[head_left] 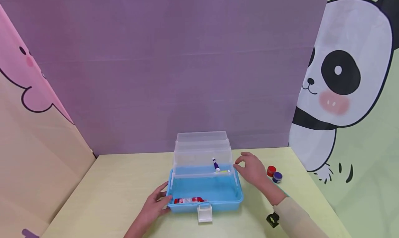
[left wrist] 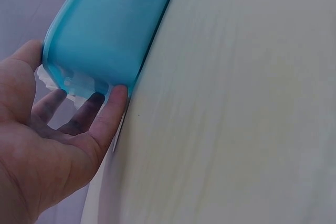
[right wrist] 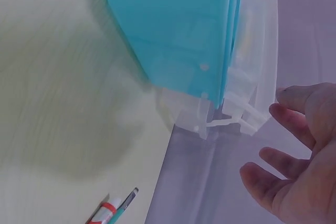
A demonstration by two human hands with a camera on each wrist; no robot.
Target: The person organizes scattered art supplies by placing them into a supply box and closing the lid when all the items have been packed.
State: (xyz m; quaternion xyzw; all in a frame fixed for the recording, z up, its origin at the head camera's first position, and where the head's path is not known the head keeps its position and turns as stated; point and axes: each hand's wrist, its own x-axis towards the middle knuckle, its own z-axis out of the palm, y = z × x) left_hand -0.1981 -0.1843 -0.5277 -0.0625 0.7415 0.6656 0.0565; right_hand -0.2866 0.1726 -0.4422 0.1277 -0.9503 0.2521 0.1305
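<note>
A light-blue storage box (head_left: 205, 207) stands on the table with its frosted clear lid (head_left: 202, 137) raised and its white front latch (head_left: 204, 213) hanging down. My left hand (head_left: 152, 204) grips the box's left end, thumb at the rim and fingers against the end wall (left wrist: 105, 30). Up at the right edge of the raised clear part, my right hand (head_left: 252, 168) brings thumb and forefinger together; the other fingers (right wrist: 260, 182) are loosely bent. A red-labelled tube (head_left: 188, 200) lies in the front of the box. Behind the clear plastic are a dark purple tube (head_left: 215, 164) and a yellow item (head_left: 222, 171).
A red-lidded jar (head_left: 271, 170) and a purple-blue jar (head_left: 277, 177) stand right of my right forearm. A red-and-white item (right wrist: 104, 212) and a teal stick (right wrist: 126, 204) lie on the table. The purple backdrop (head_left: 162, 75) rises behind the table (head_left: 121, 179).
</note>
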